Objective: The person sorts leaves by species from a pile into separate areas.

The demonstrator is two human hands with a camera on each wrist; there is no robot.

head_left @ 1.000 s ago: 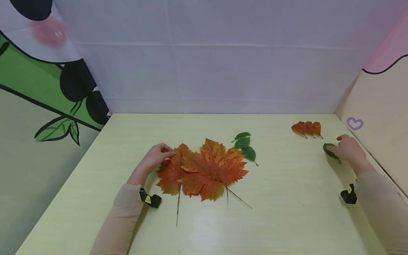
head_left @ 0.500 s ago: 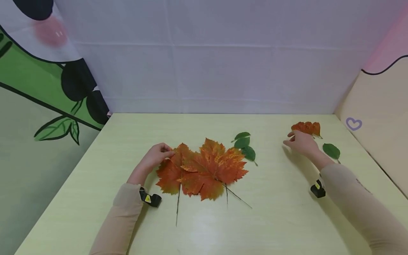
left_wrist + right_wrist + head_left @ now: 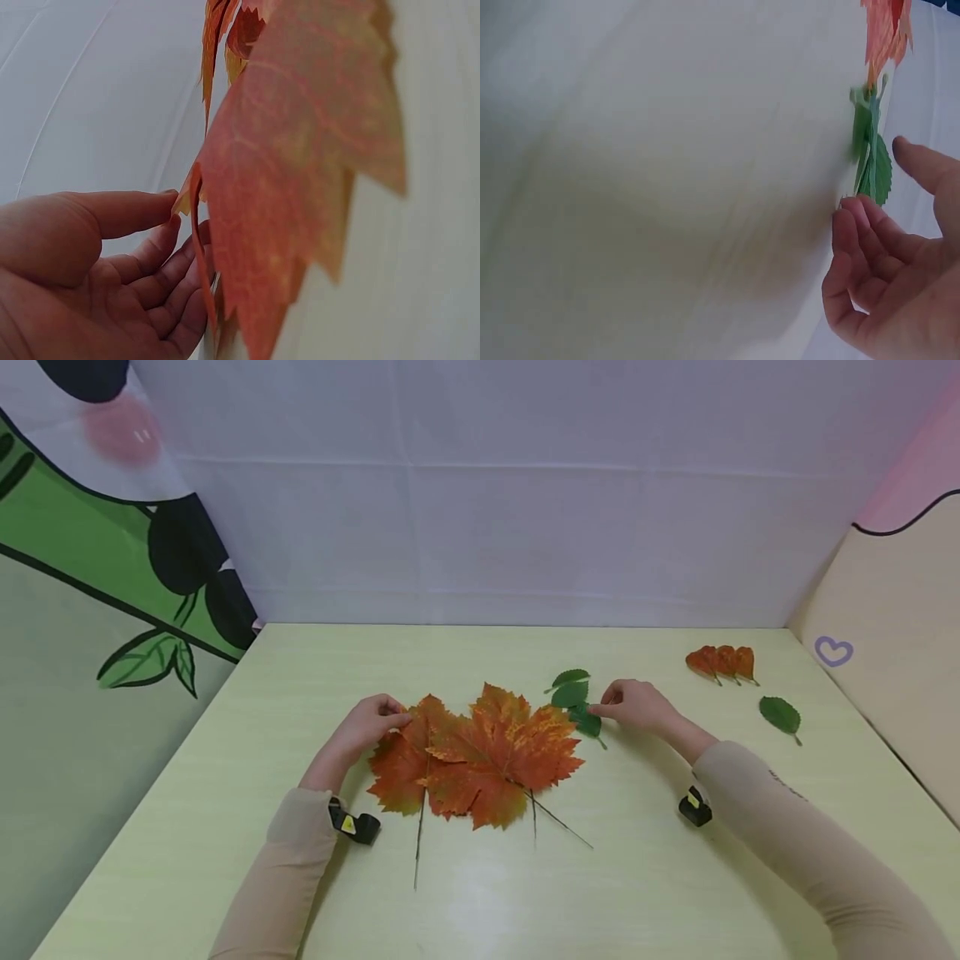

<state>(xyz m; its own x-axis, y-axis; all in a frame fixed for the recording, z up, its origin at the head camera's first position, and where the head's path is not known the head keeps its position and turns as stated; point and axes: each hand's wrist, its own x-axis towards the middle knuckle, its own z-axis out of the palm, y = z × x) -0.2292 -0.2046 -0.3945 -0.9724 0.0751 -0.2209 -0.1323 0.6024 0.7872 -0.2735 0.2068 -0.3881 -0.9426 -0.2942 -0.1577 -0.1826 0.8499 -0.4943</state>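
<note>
Orange-red maple leaves (image 3: 495, 752) with thin stems overlap in the middle of the table. My left hand (image 3: 372, 724) pinches the upper left edge of the leftmost maple leaf (image 3: 401, 768); in the left wrist view, the thumb and index finger meet at a leaf tip (image 3: 185, 196). Several small green leaves (image 3: 570, 694) lie in a row at the upper right of the maple leaves. My right hand (image 3: 637, 704) is at the lowest green leaf (image 3: 584, 720), fingertips at its right edge. In the right wrist view its thumb stands apart from the fingers, with green leaves (image 3: 874, 161) just beyond.
Three small orange leaves (image 3: 722, 663) lie side by side at the table's back right. A single green leaf (image 3: 780, 717) sits below them. A pale curtain (image 3: 525, 543) rises behind the table, and a panel (image 3: 900, 635) borders its right side.
My right hand has left the single green leaf at the far right and moved left to the row of green leaves. My left hand stays on the maple leaf.
</note>
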